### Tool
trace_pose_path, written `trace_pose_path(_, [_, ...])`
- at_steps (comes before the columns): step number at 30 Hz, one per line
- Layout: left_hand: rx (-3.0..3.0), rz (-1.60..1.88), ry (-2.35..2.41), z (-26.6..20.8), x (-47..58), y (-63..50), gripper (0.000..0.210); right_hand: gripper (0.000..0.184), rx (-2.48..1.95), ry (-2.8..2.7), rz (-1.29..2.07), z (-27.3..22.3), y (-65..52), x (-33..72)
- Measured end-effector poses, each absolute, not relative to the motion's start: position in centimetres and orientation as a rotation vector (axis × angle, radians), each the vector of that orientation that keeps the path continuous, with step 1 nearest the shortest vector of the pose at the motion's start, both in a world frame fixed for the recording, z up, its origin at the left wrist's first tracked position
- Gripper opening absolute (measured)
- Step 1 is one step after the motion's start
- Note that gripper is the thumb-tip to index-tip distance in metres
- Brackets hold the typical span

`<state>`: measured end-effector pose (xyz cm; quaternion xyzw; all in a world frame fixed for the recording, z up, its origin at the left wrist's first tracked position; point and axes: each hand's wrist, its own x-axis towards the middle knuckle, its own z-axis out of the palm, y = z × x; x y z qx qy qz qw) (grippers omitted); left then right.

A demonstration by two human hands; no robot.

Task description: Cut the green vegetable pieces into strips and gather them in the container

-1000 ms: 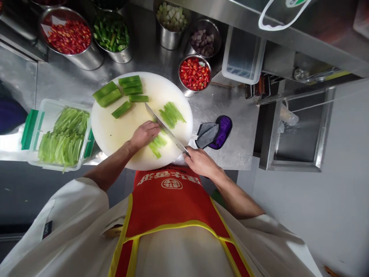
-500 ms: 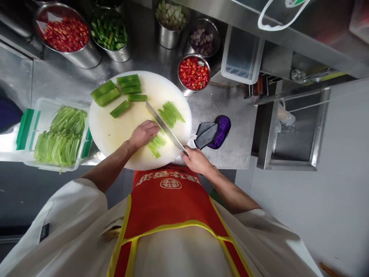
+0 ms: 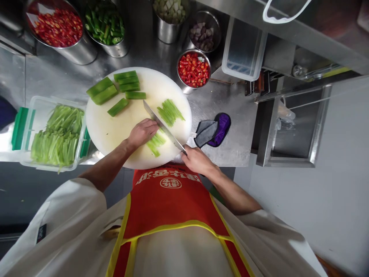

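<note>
My right hand (image 3: 198, 159) is closed round the handle of a kitchen knife (image 3: 165, 127), whose long blade slants up and left across a round white cutting board (image 3: 115, 129). Beside the blade, my left hand (image 3: 143, 132) is closed, its curled fingers pressing on pale green vegetable strips (image 3: 156, 145); what lies under the fingers is partly hidden. Right of the blade lies a fanned pile of thin green strips (image 3: 170, 112). Several thick cut green vegetable blocks (image 3: 102, 90) rest on the board's far left part.
A clear tub (image 3: 81, 132) of green strips stands left of the board. Behind it are metal pots of sliced red chillies (image 3: 59, 29) and green chillies (image 3: 106, 25). A pot of red chilli pieces (image 3: 193, 70) stands behind right, and a purple-grey cloth item (image 3: 215, 130) lies right.
The whole view has shifted slightly, with the board and pots appearing a little higher and further left. Both hands and the knife keep nearly the same position on the board.
</note>
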<state>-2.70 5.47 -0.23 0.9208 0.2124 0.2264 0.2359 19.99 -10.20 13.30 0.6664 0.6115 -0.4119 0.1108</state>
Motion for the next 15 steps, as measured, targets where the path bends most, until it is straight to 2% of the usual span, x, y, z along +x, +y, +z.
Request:
trace_pose_path(8, [2.539,0.612,0.553,-0.4,-2.5,5.8,0.027,0.027,2.150,1.830,-1.239,10.6,-9.9,20.3])
trace_pose_path(15, [2.530,0.561,0.608,-0.1,-2.7,5.1,0.027,0.026,2.215,1.852,-1.190,12.8,-11.5,20.8])
